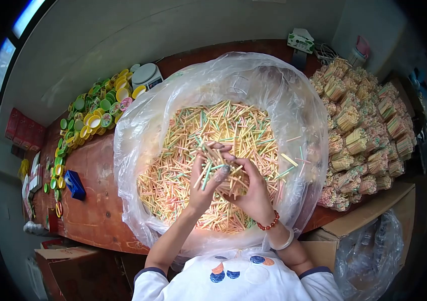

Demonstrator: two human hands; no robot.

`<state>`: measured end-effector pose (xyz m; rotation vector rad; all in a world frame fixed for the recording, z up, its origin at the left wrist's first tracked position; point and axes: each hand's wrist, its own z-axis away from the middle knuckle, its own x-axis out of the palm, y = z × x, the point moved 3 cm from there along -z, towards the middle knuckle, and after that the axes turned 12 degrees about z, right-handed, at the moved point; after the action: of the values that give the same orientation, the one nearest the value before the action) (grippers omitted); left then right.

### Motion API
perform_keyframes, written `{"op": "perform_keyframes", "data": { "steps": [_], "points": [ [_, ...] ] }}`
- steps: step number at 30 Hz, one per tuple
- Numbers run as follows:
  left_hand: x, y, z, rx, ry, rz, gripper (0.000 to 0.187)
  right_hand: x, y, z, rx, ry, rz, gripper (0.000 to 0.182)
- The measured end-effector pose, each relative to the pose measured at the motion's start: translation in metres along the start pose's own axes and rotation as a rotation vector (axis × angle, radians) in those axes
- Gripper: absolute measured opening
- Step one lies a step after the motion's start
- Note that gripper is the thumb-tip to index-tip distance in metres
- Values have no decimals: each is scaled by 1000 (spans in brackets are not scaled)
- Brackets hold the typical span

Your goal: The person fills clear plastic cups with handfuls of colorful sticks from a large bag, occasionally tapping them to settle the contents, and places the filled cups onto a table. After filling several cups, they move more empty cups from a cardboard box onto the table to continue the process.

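Observation:
Short pastel sticks [183, 130] in yellow, pink and green fill a large clear plastic bag [293, 95] whose mouth is spread wide on the table. Over the middle of the heap, my left hand [204, 188] is closed around a loose bunch of sticks [207, 170] that poke out at several angles. My right hand [251, 188], with a red bead bracelet and a pale bangle at its wrist, curls around more sticks right beside it. The two hands meet at the fingertips, and some fingers are hidden by the sticks.
Many tied bundles of sticks [356, 140] are piled on the right. Yellow and green round containers [93, 120] cluster at left, near a white scale [145, 74] and a blue tape dispenser [75, 184]. Cardboard boxes [374, 210] stand below the table edge [103, 242].

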<state>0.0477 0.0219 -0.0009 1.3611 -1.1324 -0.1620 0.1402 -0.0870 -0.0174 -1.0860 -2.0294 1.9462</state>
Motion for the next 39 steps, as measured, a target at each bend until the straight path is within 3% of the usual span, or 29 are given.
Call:
{"op": "perform_keyframes", "data": {
  "steps": [5, 7, 8, 10, 11, 13, 14, 17, 19, 21, 23, 26, 29, 30, 32, 33, 36, 39],
  "points": [
    [-6, 3, -6, 6, -50, 43, 38, -3, -25, 1, 12, 23, 135, 68],
    [-6, 9, -9, 47, -72, -59, 39, 1, -15, -3, 120, -40, -70, 67],
    [-5, 14, -13, 74, -124, -86, 43, 0, -13, -3, 43, 9, 57, 67],
    [-10, 22, -12, 45, -123, -168, 50, 12, 3, -6, 99, 38, -33, 67],
    [-16, 28, -11, -3, -130, -302, 58, 8, 9, -4, 93, -23, -57, 69],
    [-24, 37, -9, 78, -164, -572, 65, 11, 15, -8, 54, 50, 14, 69],
    [-28, 42, -7, 66, -180, -689, 70, 8, 20, -4, 129, -9, 12, 72],
    [-10, 60, 9, -5, -252, -893, 69, -2, 18, -3, 30, 134, 206, 75],
    [-2, 54, 21, -18, -340, -960, 66, -5, 6, 0, 56, 157, 136, 74],
    [0, 48, 21, 120, -299, -970, 45, -8, 0, -2, 36, 149, 98, 75],
    [0, 42, 19, 150, -268, -988, 31, -9, -4, 2, -80, 189, 296, 73],
    [-5, 40, 20, 128, -327, -1018, 38, -5, 7, 2, 1, 145, 209, 71],
    [3, 60, 17, 193, -101, -1029, 46, -6, -3, 2, -12, 234, 218, 71],
    [3, 61, 18, 188, -104, -1031, 46, -6, -6, 5, -14, 267, 251, 71],
    [4, 54, 21, -3, -265, -963, 46, -4, -4, 6, 42, 238, 225, 72],
    [2, 47, 24, 39, -320, -1004, 41, -4, -7, 9, 34, 230, 217, 73],
    [5, 43, 28, 236, -241, -933, 28, -4, -13, 11, -7, 231, 208, 71],
    [0, 40, 18, 114, -252, -1071, 29, 2, 0, 14, 22, 232, 212, 70]
  ]
}}
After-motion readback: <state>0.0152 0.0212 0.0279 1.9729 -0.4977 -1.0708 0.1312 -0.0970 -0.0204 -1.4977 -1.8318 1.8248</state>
